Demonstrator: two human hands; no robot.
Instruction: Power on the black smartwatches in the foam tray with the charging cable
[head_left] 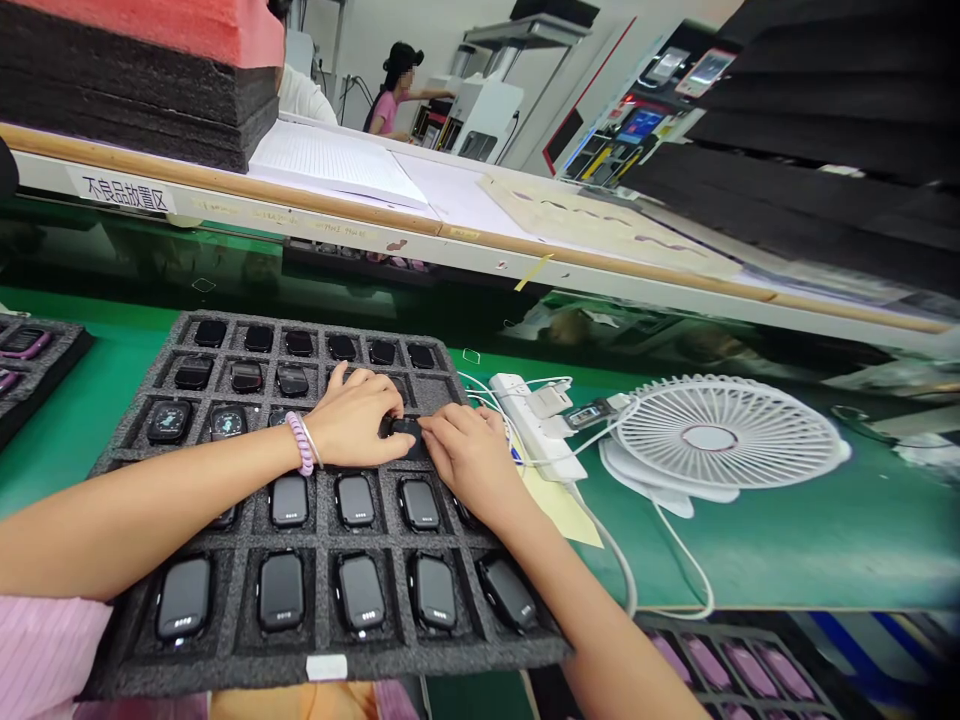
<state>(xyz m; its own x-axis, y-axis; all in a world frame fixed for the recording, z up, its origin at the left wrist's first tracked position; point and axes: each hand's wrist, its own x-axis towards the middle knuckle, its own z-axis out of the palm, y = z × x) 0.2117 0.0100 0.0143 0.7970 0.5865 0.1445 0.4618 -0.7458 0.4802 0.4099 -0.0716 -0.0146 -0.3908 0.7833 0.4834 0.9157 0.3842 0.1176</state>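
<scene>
A dark foam tray (322,665) lies tilted on the green table, its compartments holding several black watch bodies. My left hand (360,415), with a lilac coil band on the wrist, reaches over the middle of the tray. Its thumb and fingers close on a small black watch body (406,437). My right hand (472,455) is at the tray's right side, with its fingertips at the right edge of that same watch body. Watches with lit faces (169,421) sit in the left part of the third row.
Right of the tray are a white power strip (536,430) with cables and a white fan (709,438). Another foam tray (45,360) is at the left edge. A shelf (450,245) with papers and foam crosses behind. A person (386,108) works in the background.
</scene>
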